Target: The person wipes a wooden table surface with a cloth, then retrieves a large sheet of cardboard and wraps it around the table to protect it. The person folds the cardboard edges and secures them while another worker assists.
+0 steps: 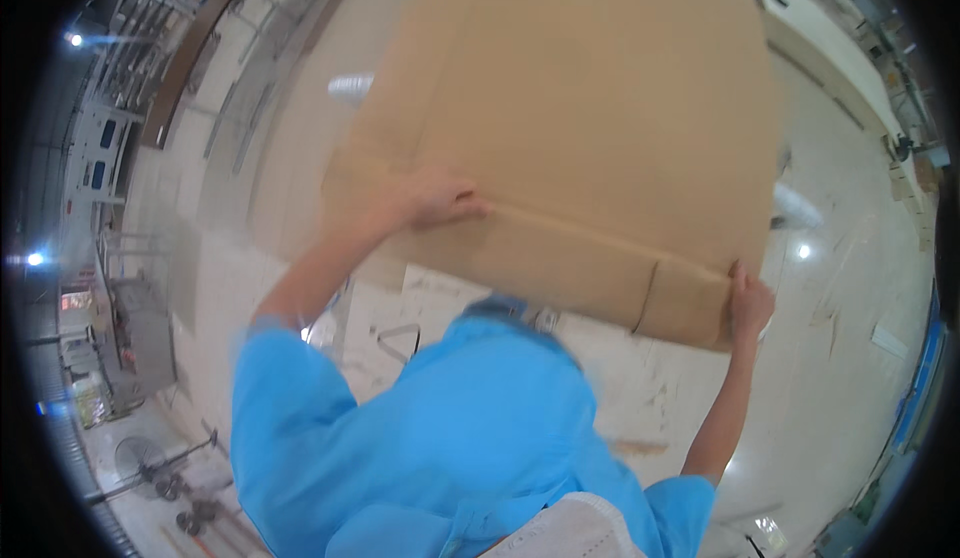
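A large brown cardboard sheet (600,88) spreads out in front of me, running off the upper edge of the view. Across its near end is a crease, and a folded strip (570,268) with a dark slit in it lies on my side. At the crease, left of the middle, my left hand (445,198) is closed on the cardboard, slightly blurred. My right hand (752,303) grips the near right corner, its thumb on top and its other fingers mostly hidden.
Pale floor surrounds the cardboard, with a whitish board (640,388) below its near edge. A standing fan (140,458) is at the lower left. Metal racks and a white machine (100,153) line the left side. Silvery cylindrical objects (350,86) show beside the sheet.
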A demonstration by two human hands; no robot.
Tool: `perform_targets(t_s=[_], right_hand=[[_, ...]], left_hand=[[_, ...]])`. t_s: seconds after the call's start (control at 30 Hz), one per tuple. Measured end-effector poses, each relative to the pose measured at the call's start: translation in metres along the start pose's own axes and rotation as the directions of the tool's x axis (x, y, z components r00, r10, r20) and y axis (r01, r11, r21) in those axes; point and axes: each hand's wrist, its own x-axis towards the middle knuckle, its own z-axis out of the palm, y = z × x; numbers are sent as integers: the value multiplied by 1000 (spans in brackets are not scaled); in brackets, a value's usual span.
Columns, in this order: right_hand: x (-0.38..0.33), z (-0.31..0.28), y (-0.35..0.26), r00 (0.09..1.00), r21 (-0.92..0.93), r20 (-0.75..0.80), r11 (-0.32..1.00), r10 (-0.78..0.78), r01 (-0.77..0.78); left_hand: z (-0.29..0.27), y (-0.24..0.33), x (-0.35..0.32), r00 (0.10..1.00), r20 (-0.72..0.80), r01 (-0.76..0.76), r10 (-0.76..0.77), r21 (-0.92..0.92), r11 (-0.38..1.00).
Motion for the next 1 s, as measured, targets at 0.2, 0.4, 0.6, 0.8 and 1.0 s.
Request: perform_targets(t_s=[0.2,0.4,0.6,0.8,1.0], right_hand=[[-3,2,-7,997,43,-68,998,42,-39],[0,0,-11,997,66,-63,997,44,-40],[0,0,-11,997,82,-61,996,45,-40],[4,0,-12,997,96,-44,994,62,-58],[9,1,-10,999,108,-26,994,26,-23]], left_hand=[[19,-1,-8,905,-426,-39,2,-78,996],[9,-35,-27,770,-600,-139,217,175,975],[1,-81,-73,796,-567,-35,209,302,953],[3,-86,-76,831,-551,88,78,270,959],[-11,-95,-73,932,-352,140,-82,143,980]])
